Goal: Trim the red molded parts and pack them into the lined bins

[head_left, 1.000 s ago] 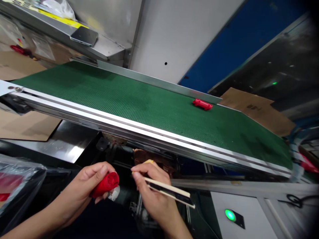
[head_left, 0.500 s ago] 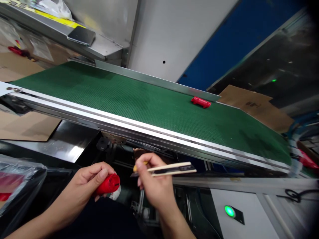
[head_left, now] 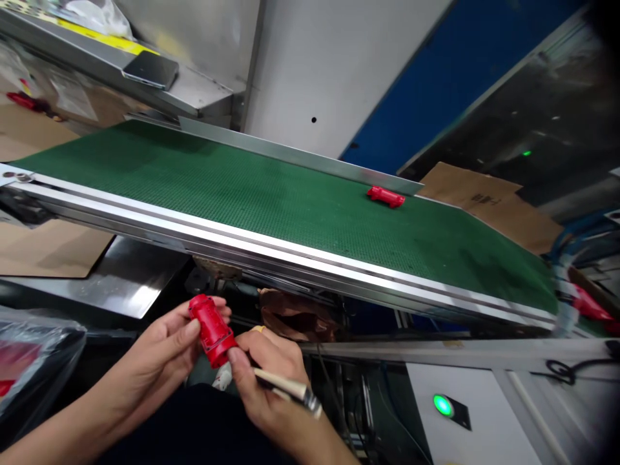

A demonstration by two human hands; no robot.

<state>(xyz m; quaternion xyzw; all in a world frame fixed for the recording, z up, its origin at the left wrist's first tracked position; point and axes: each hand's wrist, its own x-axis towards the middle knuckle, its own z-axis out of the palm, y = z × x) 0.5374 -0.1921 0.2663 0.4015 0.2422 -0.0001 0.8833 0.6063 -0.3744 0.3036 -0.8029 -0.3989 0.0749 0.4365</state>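
Observation:
My left hand (head_left: 167, 349) grips a red ribbed plastic cylinder (head_left: 209, 326), tilted with its lower end toward my right hand. Fingers wrap behind it and the thumb rests on its side. Closed around a knife (head_left: 285, 387) with a pale, dark-centred handle, my right hand (head_left: 271, 374) meets the cylinder's lower end. The handle's butt sticks out to the lower right; the blade is hidden. Something yellow shows at the right index finger. Another red plastic part (head_left: 386, 196) lies on the green conveyor belt (head_left: 271, 200).
The conveyor's metal rail (head_left: 271, 244) runs just beyond my hands. A plastic-lined bin (head_left: 43, 342) with red pieces stands left. A phone (head_left: 151, 69) lies on the metal ledge. At right are a panel with a green lit button (head_left: 443, 405) and a cardboard flap (head_left: 475, 200).
My left hand has turned the red cylinder from end-on to lengthwise and raised it slightly. My right hand has moved left and down to it, and the knife handle now points down-right.

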